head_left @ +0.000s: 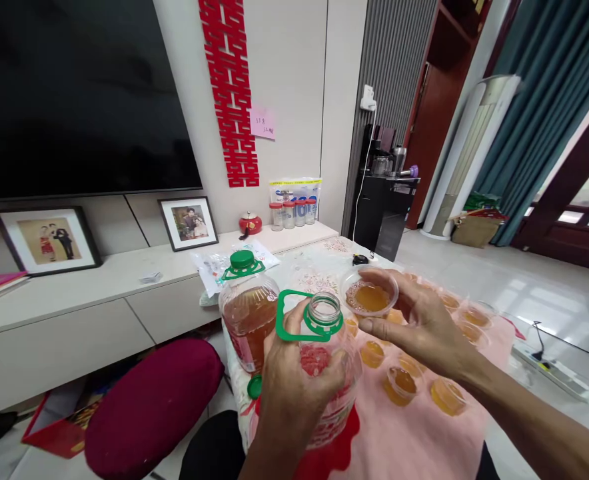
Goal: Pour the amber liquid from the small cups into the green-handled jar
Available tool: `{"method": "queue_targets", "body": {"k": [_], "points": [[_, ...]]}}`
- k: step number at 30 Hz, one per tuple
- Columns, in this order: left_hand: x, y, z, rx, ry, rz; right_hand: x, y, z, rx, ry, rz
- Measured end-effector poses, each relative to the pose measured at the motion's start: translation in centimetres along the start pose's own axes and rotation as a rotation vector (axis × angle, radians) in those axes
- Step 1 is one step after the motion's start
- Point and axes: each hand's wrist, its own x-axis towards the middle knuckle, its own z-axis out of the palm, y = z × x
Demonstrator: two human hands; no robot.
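Note:
My left hand is wrapped round a clear plastic jug with a green carry handle, its mouth uncapped. In my right hand is a clear plastic cup of amber liquid with bubbles at its edge, pinched by the rim beside the jug's mouth. Behind my left hand stands a second jug, capped in green and holding reddish-brown liquid. Several filled cups stand on the pink cloth, partly hidden by my right hand. A loose green cap lies left of the jug I hold.
A maroon stool stands at the left by the low white cabinet. Framed photos, a red pot and several red-lidded jars sit on the cabinet. A power strip lies on the floor at the right.

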Motion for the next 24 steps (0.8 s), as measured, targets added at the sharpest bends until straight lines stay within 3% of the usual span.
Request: {"method": "queue_targets", "body": {"k": [7, 12, 18, 24], "points": [[-0.3, 0.4, 0.1, -0.067, 0.028, -0.021, 2.0, -0.3, -0.8, -0.096, -0.1, -0.022], [-0.1, -0.4, 0.5, -0.012, -0.014, 0.009, 3.0, -0.7, -1.4, -0.239, -0.146, -0.197], [-0.4, 0.2, 0.9, -0.008, 0.11, 0.015, 3.8, -1.2, -2.0, -0.356, -0.144, -0.335], [-0.2, -0.2, 0.5, 0.011, 0.016, -0.001, 4.1, -2.0, -1.9, -0.442, -0.134, -0.425]]}}
